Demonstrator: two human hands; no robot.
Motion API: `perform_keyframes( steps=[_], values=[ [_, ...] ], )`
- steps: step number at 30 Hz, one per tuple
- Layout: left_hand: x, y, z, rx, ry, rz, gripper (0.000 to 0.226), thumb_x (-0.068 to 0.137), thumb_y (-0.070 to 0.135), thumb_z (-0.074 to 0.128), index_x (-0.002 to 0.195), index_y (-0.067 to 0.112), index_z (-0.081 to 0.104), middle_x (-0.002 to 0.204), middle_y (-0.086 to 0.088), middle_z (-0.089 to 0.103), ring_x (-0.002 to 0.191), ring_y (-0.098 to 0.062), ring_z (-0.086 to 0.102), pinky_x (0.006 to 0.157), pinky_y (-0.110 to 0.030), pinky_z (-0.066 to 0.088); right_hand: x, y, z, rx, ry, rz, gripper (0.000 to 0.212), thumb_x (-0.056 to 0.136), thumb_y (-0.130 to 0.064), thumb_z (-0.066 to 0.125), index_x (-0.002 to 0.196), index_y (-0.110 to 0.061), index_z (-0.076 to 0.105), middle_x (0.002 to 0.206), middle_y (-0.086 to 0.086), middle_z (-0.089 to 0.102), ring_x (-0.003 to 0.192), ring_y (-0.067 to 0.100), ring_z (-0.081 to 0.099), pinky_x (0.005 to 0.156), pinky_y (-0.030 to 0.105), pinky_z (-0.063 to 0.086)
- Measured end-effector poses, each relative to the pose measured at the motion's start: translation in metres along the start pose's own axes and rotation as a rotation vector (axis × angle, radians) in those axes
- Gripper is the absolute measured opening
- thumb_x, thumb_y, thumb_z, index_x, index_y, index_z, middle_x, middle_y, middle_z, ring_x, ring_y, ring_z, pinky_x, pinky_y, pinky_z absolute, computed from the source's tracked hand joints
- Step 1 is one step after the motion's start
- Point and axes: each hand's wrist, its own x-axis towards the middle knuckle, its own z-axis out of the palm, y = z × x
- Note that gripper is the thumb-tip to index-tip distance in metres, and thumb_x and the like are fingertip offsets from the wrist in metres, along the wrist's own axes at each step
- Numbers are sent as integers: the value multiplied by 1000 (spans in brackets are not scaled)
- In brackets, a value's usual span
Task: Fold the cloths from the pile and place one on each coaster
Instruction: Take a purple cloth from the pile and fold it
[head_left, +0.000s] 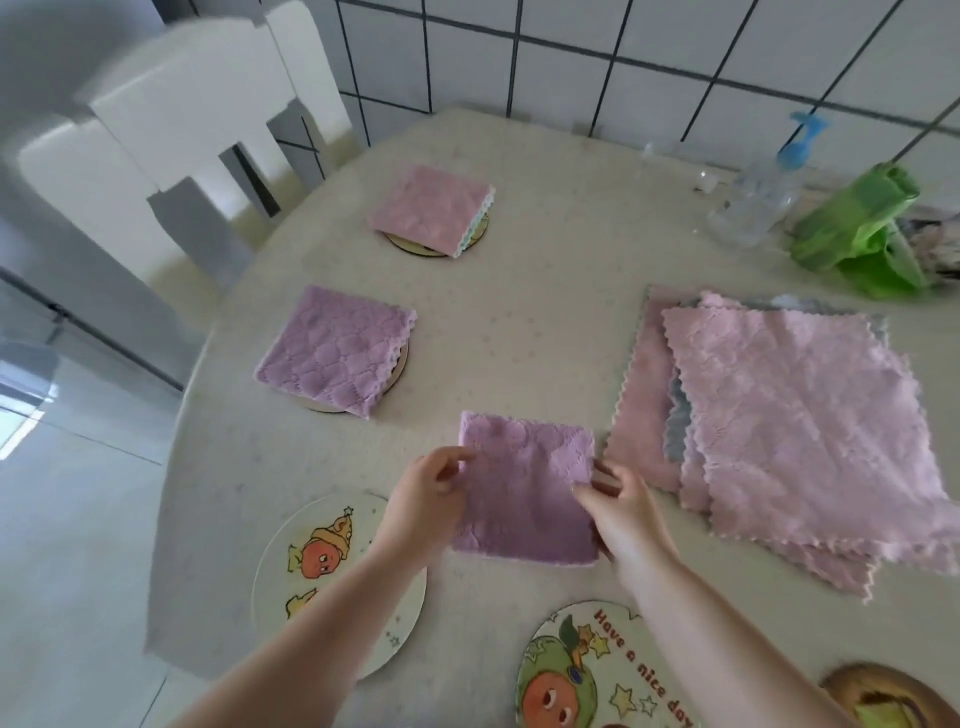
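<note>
A folded purple cloth (524, 493) lies on the table in front of me. My left hand (426, 499) pinches its left edge and my right hand (621, 512) grips its right edge. To the right lies the pile of unfolded pink cloths (789, 431). Two folded cloths rest on coasters further back: a purple one (337, 351) on a round coaster (400, 366) and a pink one (431, 208) on another coaster (410, 243). Bare round coasters with cartoon prints lie near me, one at the left (317, 556), one at the bottom middle (592, 670).
A white chair (197, 119) stands behind the table at the left. A clear bottle with a blue cap (763, 192) and a green bag (857, 234) sit at the back right by the tiled wall. A brown round object (883, 696) shows at the bottom right.
</note>
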Motion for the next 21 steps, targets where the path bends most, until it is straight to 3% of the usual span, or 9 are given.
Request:
perform_keyframes(
  steps=[1, 3, 6, 9, 14, 18, 21],
  values=[
    [-3, 1, -6, -64, -6, -19, 34, 89, 3, 50, 99, 34, 60, 98, 8, 60, 84, -5, 59, 62, -8, 45, -6, -2, 3, 121, -50, 69, 41, 80, -16, 68, 118, -20, 51, 108, 3, 64, 87, 18, 61, 75, 37, 53],
    [-13, 0, -28, -152, 1, -29, 35, 89, 4, 51, 89, 38, 60, 92, 15, 61, 84, -7, 61, 67, -14, 48, -23, -4, 10, 301, -195, 182, 33, 81, -8, 66, 111, -11, 54, 91, 9, 65, 73, 21, 58, 60, 32, 47],
    [-36, -18, -72, -168, 58, 10, 34, 89, 4, 53, 88, 37, 62, 90, 23, 60, 79, 8, 59, 63, -9, 44, -53, 1, 39, 335, -395, 283, 8, 81, -5, 64, 87, -7, 60, 72, 10, 61, 65, 21, 54, 60, 29, 43],
    [-57, -46, -108, -137, 112, 11, 32, 89, 2, 54, 89, 33, 63, 91, 23, 61, 74, 13, 58, 61, -2, 39, -74, 14, 80, 212, -474, 250, 8, 81, -7, 66, 78, -13, 61, 64, 2, 63, 62, 15, 53, 62, 25, 41],
    [-73, -86, -124, -218, 167, -108, 33, 88, -1, 54, 89, 30, 66, 88, 13, 66, 74, 2, 62, 56, -4, 40, -88, 32, 121, 81, -378, 110, 24, 79, -10, 70, 98, -8, 55, 92, 8, 65, 80, 23, 64, 68, 32, 55],
    [-71, -104, -121, -161, 149, -120, 29, 88, 4, 55, 94, 30, 67, 89, 10, 68, 70, 8, 61, 56, -5, 41, -87, 44, 125, -144, -245, -56, 33, 71, -20, 78, 89, -20, 50, 94, 5, 65, 83, 24, 67, 74, 45, 57],
    [-69, -109, -119, -145, 157, -68, 32, 88, 1, 54, 92, 32, 65, 91, 7, 68, 69, 11, 60, 57, -4, 41, -88, 51, 125, -230, -195, -139, 35, 70, -28, 78, 86, -23, 47, 89, 2, 66, 81, 21, 66, 74, 45, 56]
  ],
)
